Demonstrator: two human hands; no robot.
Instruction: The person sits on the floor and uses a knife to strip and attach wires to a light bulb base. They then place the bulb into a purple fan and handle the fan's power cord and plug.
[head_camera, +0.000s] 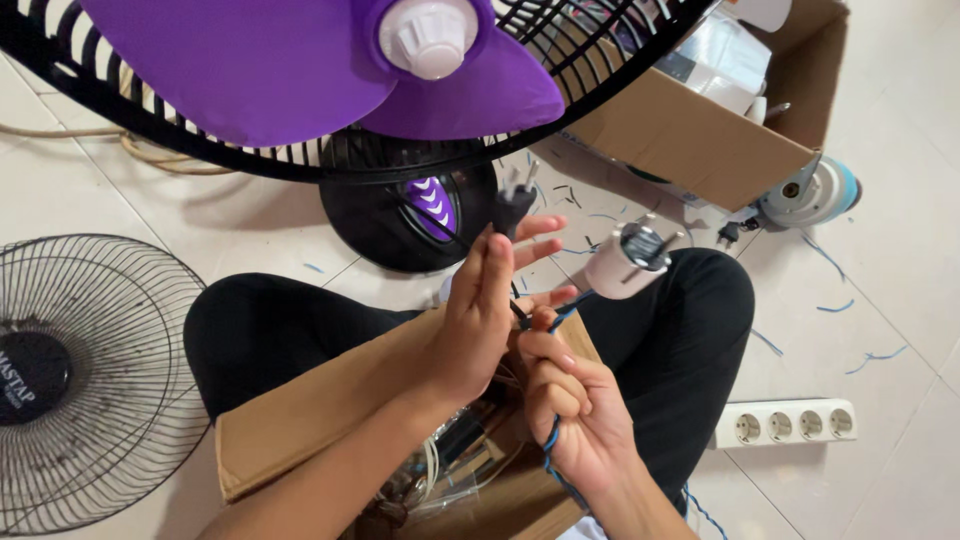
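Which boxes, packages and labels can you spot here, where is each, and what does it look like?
Cardboard box: upper right on the floor, open, brown, white parts inside.
Cardboard box: on the person's lap under the left hand, open, brown.
Label: hub of the loose fan grille, far left, round, black with white print.

1 head-worn view, steep downward, close range.
Hands (530, 350), lap and tiled floor (900, 200) are framed from above.
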